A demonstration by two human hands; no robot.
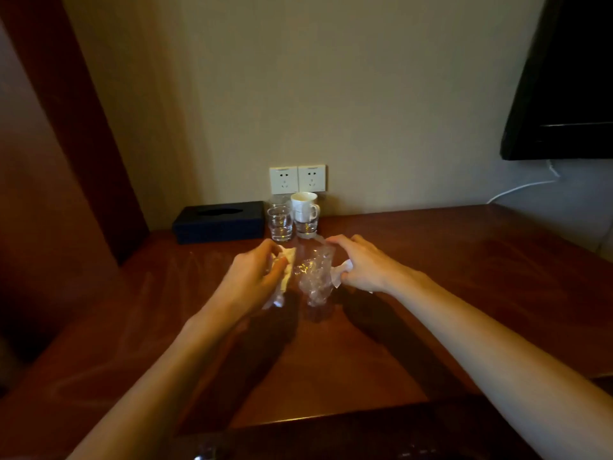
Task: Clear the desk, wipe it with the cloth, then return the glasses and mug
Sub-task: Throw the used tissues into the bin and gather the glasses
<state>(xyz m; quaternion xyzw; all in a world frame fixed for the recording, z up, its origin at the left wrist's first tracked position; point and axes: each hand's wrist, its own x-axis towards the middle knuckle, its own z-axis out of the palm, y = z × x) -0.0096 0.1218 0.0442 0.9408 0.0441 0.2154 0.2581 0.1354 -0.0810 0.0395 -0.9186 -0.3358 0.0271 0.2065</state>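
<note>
Desk: dark reddish wood, glossy, against a beige wall.
Left hand: curled shut around a pale, crumpled cloth, above mid-desk.
Right hand: fingertips pinching crinkled clear plastic wrap; a scrap of white tucked under the palm, unclear what.
Plastic wrap: between both hands, lower end touching the desk.
Glasses: clear tumblers at the back by the wall, one directly behind another.
Mug: white, perched on another glass, just right of the tumblers.
Tissue box: dark, just left of the glasses.
Sockets: two white plates above the mug.
</note>
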